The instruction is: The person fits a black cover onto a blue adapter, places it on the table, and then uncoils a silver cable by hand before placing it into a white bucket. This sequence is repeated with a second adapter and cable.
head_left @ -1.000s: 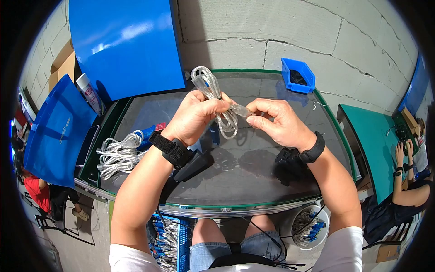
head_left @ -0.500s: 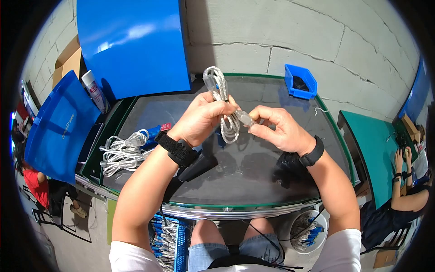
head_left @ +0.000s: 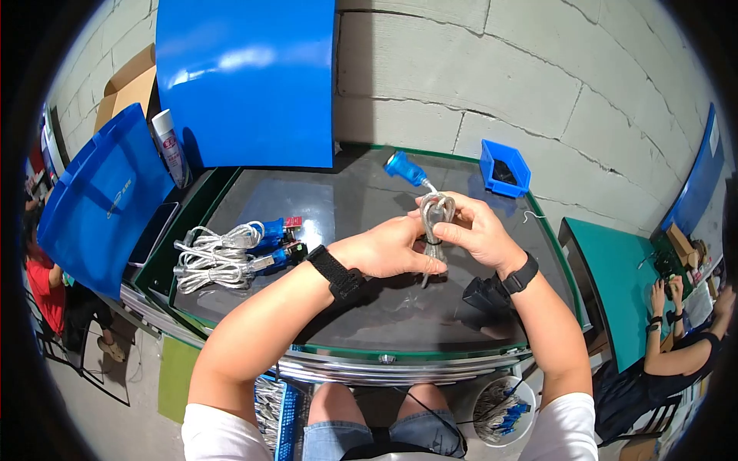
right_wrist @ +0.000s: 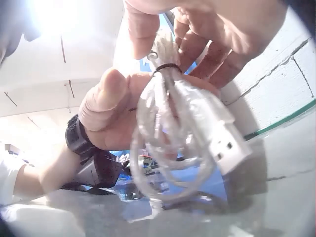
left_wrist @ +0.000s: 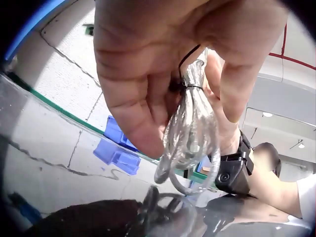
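Note:
Between the hands is a coiled silvery cable (head_left: 437,206), bound by a thin black tie (right_wrist: 167,67). A blue connector (head_left: 409,169) sticks out above the coil, and a clear USB plug (right_wrist: 229,150) hangs beside the loops in the right wrist view. The right hand (head_left: 483,232) pinches the coil between thumb and fingers. At the coil's lower left is the left hand (head_left: 392,250), its fingers partly behind the bundle and its thumb extended apart from it. In the left wrist view, the coil (left_wrist: 190,128) lies between that thumb and the fingers.
Coiled cables (head_left: 211,261) with blue connectors lie on the table's left. A small blue bin (head_left: 505,167) stands at the back right, a spray can (head_left: 171,147) at the back left. Below the table are a blue basket (head_left: 289,419) and a white bucket (head_left: 530,403) holding cables.
Both hands moved rightward and lower with the coil, which has turned. The right hand shifted from the clear plug to the coil; the left thumb came off it. The blue connector now points up.

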